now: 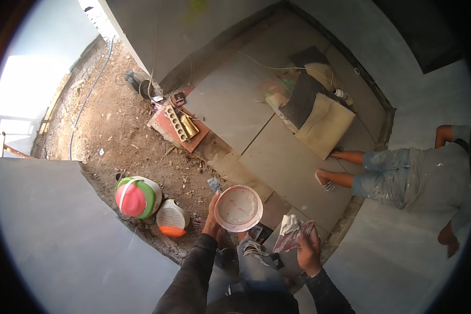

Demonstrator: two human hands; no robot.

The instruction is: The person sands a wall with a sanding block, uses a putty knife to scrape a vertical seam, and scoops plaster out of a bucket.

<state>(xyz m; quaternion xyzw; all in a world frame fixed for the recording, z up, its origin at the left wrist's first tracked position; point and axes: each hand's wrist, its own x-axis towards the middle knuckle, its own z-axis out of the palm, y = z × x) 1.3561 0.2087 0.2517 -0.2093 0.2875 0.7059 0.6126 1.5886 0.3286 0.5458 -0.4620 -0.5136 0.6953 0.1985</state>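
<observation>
My left hand [212, 217] is closed at the left side of a round white bucket [239, 208], its inside smeared with pale, pinkish residue. Just past my left fingertips shows a small grey-blue flat blade, like a putty knife [214, 184]; whether the same hand grips it I cannot tell. On the right, my right hand [310, 248] is wrapped round a flat reddish plate [293, 242]. A lump of white putty [289, 225] sits on that plate. The two hands are apart, in front of my legs.
A green and pink drink cooler [138, 198] and a white basket [171, 215] stand on the dirt at left. Ahead lie a red board [180, 125] with tools, a loose cable [246, 54] and cardboard sheets [324, 125]. Another person [397, 172] stands at right.
</observation>
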